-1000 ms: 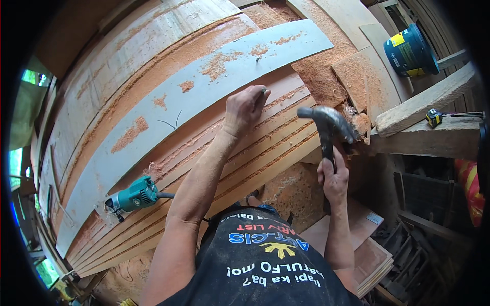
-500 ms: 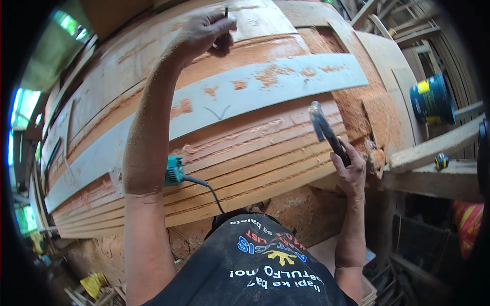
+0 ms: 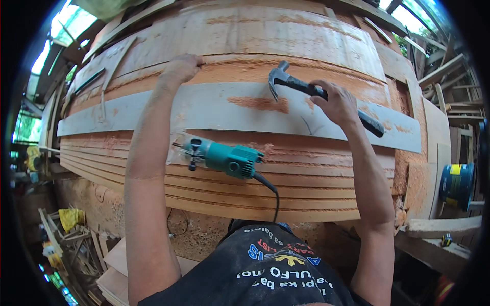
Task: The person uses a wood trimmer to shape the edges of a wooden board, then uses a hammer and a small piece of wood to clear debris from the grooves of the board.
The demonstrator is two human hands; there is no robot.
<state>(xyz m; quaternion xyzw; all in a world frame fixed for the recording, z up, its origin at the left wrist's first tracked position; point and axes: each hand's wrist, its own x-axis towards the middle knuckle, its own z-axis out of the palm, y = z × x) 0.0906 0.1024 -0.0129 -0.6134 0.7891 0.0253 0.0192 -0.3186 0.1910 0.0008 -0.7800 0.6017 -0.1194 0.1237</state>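
My right hand (image 3: 334, 103) grips a claw hammer (image 3: 301, 84) by its black handle. The hammer is held over a long pale grey-white board, its claw pointing toward me. My left hand (image 3: 185, 68) is curled low over the sawdust-covered strip behind that board. Its fingers are mostly hidden, so what they hold cannot be made out. On the grooved planks in front of me lies a teal power trimmer (image 3: 232, 159), on its side with its cord running toward my body. Orange sawdust lies in a patch on the long board (image 3: 204, 109).
Wide wooden panels (image 3: 306, 43) cover the far part of the bench. Stacked planks (image 3: 265, 188) form its near edge. A dark bucket (image 3: 456, 186) stands at the right, with a small tape measure (image 3: 446, 239) on a beam below it. Scrap wood (image 3: 76, 250) lies at lower left.
My left hand, which held a thin dark rod up, has come down near the bench. The hammer has swung up and left over the long board. My view has shifted left, showing the whole trimmer.
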